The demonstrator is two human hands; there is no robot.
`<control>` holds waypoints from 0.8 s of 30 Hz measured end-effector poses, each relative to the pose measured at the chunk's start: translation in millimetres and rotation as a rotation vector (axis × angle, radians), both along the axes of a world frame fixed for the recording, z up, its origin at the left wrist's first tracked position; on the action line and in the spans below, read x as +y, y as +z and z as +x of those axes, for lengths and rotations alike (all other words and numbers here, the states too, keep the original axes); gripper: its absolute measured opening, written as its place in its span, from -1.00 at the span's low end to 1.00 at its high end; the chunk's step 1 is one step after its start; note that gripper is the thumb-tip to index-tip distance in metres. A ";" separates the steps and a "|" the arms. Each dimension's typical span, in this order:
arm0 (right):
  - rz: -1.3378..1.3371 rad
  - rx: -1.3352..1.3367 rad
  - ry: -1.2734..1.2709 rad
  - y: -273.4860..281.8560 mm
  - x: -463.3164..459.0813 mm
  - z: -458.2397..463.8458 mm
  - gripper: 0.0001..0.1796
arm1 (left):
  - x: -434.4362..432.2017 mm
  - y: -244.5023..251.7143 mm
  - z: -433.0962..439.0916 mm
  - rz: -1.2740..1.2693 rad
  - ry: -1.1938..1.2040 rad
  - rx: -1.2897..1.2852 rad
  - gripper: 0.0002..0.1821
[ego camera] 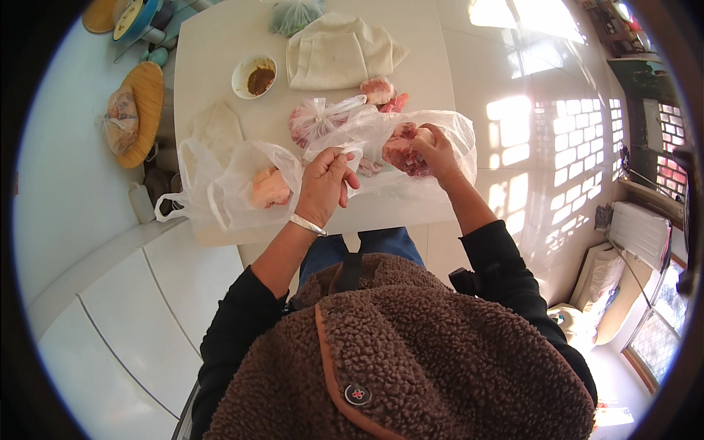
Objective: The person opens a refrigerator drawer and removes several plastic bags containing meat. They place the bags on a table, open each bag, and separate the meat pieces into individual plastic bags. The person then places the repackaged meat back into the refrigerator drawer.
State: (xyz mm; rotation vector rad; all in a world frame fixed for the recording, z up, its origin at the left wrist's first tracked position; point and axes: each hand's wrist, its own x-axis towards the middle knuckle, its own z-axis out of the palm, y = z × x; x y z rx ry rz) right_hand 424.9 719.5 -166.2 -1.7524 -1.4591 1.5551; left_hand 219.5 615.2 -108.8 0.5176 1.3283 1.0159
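My left hand (329, 184) pinches the edge of a thin white plastic bag (352, 132) near the table's front edge. At the right, my right hand (438, 154) grips a chunk of raw red meat (406, 151) over the spread plastic. A smaller piece of meat (369, 166) lies between the hands. Left of my left hand, a pale, fatty piece of meat (270, 188) rests at the mouth of another plastic bag (234, 170). Behind the hands are a knotted clear bag of meat (316, 118) and more raw pieces (378, 89).
On the white table (209, 49) are a white bowl with brown paste or powder (254, 77), a folded cream cloth (335, 55) and a bag of greens (294, 19). A wooden board (151, 93) with a bagged item (122, 118) stands beyond the left edge.
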 end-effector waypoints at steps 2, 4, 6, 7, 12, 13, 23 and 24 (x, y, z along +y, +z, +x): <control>0.203 -0.195 0.203 -8.3 -6.6 -7.5 -0.43 | -1.4 -1.9 1.3 -0.019 0.003 0.040 -0.73; 0.288 -0.409 0.414 -20.2 -9.7 -18.0 -0.39 | -2.7 -5.3 0.5 -0.035 0.022 0.045 -0.73; 0.268 -0.411 0.366 -29.9 -11.5 -23.4 -0.36 | -4.8 -10.2 -1.7 -0.085 0.077 0.041 -0.74; 0.266 -0.406 0.338 -33.6 -11.4 -25.3 -0.35 | -5.8 -13.2 -2.6 -0.089 0.066 0.016 -0.75; 0.467 -0.621 0.638 -41.7 -22.3 -37.9 -0.64 | -5.7 -25.9 -3.7 -0.125 0.094 0.003 -0.76; 0.545 -0.680 0.700 -43.7 -28.3 -41.8 -0.71 | -5.1 -26.2 -2.2 -0.121 0.101 0.019 -0.77; 0.336 -0.745 1.031 -135.3 -81.2 -77.3 -0.60 | -23.7 -0.4 35.3 -0.011 -0.112 0.017 -0.81; 0.350 -0.756 1.033 -143.0 -83.2 -76.6 -0.58 | -25.0 -1.1 34.2 0.022 -0.095 -0.009 -0.82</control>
